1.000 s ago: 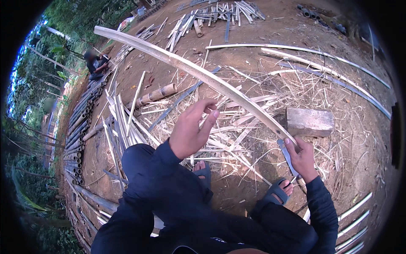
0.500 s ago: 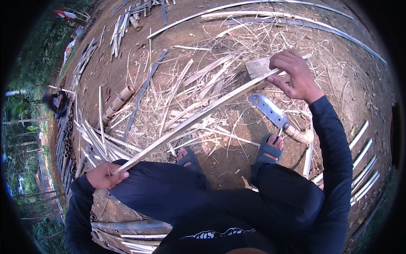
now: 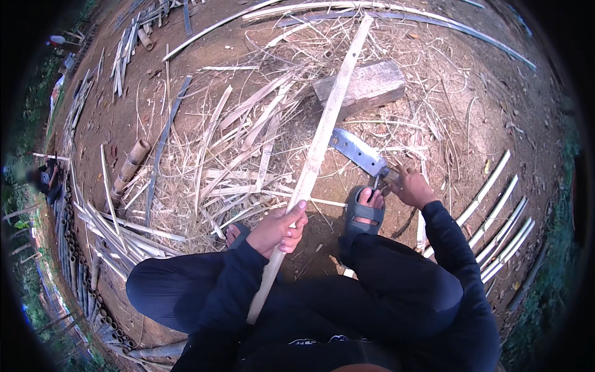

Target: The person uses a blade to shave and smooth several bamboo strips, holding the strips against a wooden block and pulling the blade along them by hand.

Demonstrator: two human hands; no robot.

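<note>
My left hand (image 3: 279, 230) is closed around the lower part of a long pale bamboo strip (image 3: 328, 121). The strip slants up and away, its near end by my lap and its far end passing over a wooden block (image 3: 365, 87). On the ground to the right lies a machete (image 3: 357, 152) with a broad, holed steel blade pointing up and left. My right hand (image 3: 409, 187) has its fingers around the machete's handle, most of which is hidden under the hand. My sandalled right foot (image 3: 365, 211) is just below the blade.
Shavings and split slats (image 3: 248, 136) litter the ground ahead. A bamboo pole piece (image 3: 131, 164) lies at left. Several pale strips (image 3: 496, 217) lie at right, and long strips (image 3: 396, 15) at the far side. Another person (image 3: 48, 180) sits far left beside stacked bamboo poles (image 3: 74, 260).
My right hand has let go of the strip's far end and moved down to the machete handle. My left hand has come inward, gripping the strip farther along, and the strip now stands steeper.
</note>
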